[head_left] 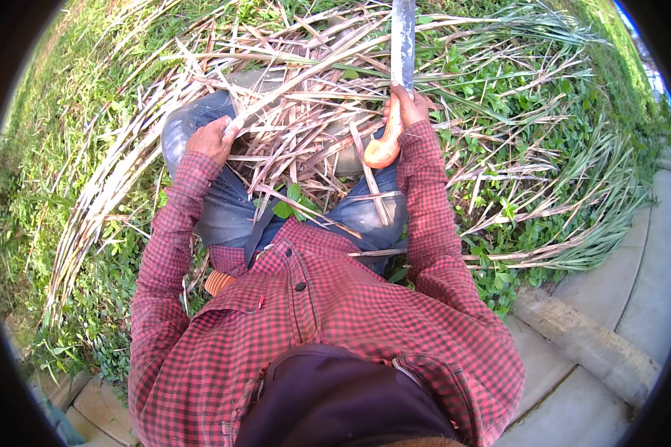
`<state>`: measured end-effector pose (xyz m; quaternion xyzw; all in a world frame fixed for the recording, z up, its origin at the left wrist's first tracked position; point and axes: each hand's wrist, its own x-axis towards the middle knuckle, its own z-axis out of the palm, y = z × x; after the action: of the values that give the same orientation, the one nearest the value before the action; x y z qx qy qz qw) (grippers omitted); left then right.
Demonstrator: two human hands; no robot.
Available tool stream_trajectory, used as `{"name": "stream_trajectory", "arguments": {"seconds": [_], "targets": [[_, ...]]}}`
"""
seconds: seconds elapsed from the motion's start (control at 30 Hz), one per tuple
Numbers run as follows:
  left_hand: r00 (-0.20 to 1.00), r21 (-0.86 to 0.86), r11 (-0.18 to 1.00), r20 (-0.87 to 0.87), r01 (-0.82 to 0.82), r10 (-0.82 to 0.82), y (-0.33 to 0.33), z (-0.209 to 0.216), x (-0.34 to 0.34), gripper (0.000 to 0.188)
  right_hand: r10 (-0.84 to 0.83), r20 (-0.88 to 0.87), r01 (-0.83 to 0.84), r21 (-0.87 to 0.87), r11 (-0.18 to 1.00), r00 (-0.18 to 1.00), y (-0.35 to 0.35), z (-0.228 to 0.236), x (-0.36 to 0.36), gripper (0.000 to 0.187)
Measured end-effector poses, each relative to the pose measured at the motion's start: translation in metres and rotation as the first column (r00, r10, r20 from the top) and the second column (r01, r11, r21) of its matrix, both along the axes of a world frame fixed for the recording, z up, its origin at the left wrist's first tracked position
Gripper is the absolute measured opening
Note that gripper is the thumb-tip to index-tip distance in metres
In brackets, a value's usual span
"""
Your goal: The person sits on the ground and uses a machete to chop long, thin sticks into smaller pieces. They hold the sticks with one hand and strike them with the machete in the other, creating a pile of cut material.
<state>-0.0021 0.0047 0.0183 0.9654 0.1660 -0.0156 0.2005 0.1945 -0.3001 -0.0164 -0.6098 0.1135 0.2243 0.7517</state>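
Note:
My right hand [412,109] is wrapped round the grip of a machete, its hooked orange handle [382,153] pointing back toward my lap. The wide, stained blade [402,45] rises away from me to the top edge of the view. Near my left knee, my left hand [212,141] is closed on the near end of a long pale stalk [310,69], which slants up and to the right toward the blade. Between and over my legs lies a loose heap of dry, cut stalk pieces [298,138]; some rest across my thighs.
Long stalks [89,201] lie in a curved bundle at the left. Leafy-topped stalks [581,238] spread on the right over low green plants. A concrete beam [585,339] and paving slabs [608,287] are at the lower right. Grass [48,134] surrounds the heap.

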Motion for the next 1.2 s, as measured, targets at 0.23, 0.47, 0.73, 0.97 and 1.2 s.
{"name": "stream_trajectory", "arguments": {"seconds": [0.23, 0.47, 0.73, 0.97, 1.2], "targets": [[0.999, -0.092, 0.996, -0.039, 0.002, -0.005, 0.026, 0.047, -0.031, 0.044, -0.067, -0.028, 0.07, 0.101, 0.992, 0.997, -0.001, -0.021, 0.029, 0.025], [0.991, -0.15, 0.989, -0.131, -0.016, -0.004, 0.044, 0.054, -0.037, 0.041, 0.249, -0.066, -0.25, -0.004, 0.968, 0.966, 0.016, -0.015, 0.009, 0.025], [0.993, -0.361, 0.93, -0.11, -0.071, 0.033, 0.06, 0.034, -0.054, 0.042, 0.392, -0.109, -0.374, 0.152, 0.915, 0.914, 0.032, -0.008, -0.038, 0.02], [0.99, -0.278, 0.959, -0.144, -0.049, 0.009, 0.051, 0.025, -0.019, 0.048, 0.459, -0.105, -0.449, 0.109, 0.887, 0.882, 0.056, -0.003, -0.085, 0.025], [0.996, -0.469, 0.883, -0.074, 0.013, -0.054, 0.062, 0.009, -0.03, 0.036, 0.417, -0.138, -0.395, 0.16, 0.905, 0.899, 0.05, 0.003, -0.077, 0.025]]}}
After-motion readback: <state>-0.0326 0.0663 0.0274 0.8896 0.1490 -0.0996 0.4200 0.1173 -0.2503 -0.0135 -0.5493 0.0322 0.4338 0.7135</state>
